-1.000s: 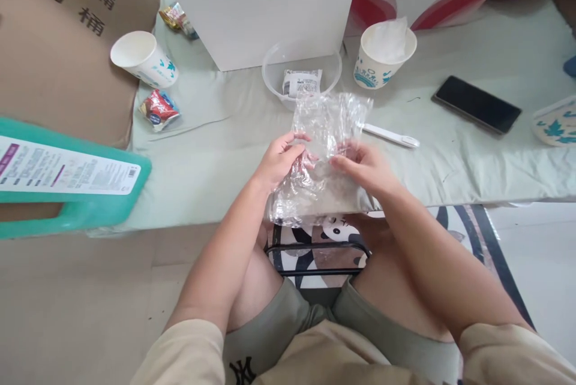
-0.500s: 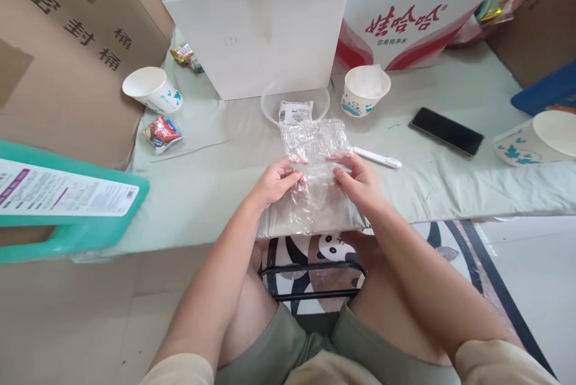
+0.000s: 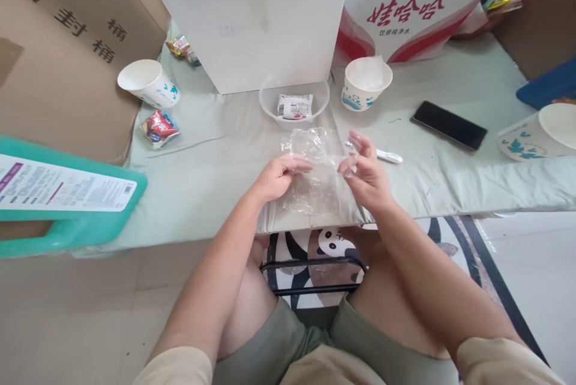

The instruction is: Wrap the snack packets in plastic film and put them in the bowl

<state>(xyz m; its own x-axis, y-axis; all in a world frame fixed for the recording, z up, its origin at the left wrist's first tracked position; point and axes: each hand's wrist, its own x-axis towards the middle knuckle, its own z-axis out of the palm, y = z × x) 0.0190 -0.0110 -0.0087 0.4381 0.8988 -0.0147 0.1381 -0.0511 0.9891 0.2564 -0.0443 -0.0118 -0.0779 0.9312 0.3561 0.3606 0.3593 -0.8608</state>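
Observation:
A crinkled clear plastic bag [image 3: 317,184] lies at the front of the cloth-covered table between my hands. My left hand [image 3: 282,175] has its fingers over the left edge of the bag, with the thumb closed beneath them. At the right edge, my right hand [image 3: 365,172] is slightly raised, its fingers curled and apart; its fingertips are close to the film. Partly behind that hand lies a white plastic stick [image 3: 389,156]. Just beyond the bag stands a clear plastic bowl [image 3: 324,110] with a small white printed packet [image 3: 294,107] in it.
Paper cups stand at left [image 3: 150,88], centre right [image 3: 360,94] and far right [image 3: 524,139]. A phone [image 3: 449,125] and a red snack packet [image 3: 159,128] lie on the table. White boxes [image 3: 270,31] close off the back; a green jug [image 3: 121,205] fills the left front.
My right hand has lifted slightly and moved right, its fingers spreading. The bag has shifted toward me, uncovering more of the bowl. My left hand has flattened over the film.

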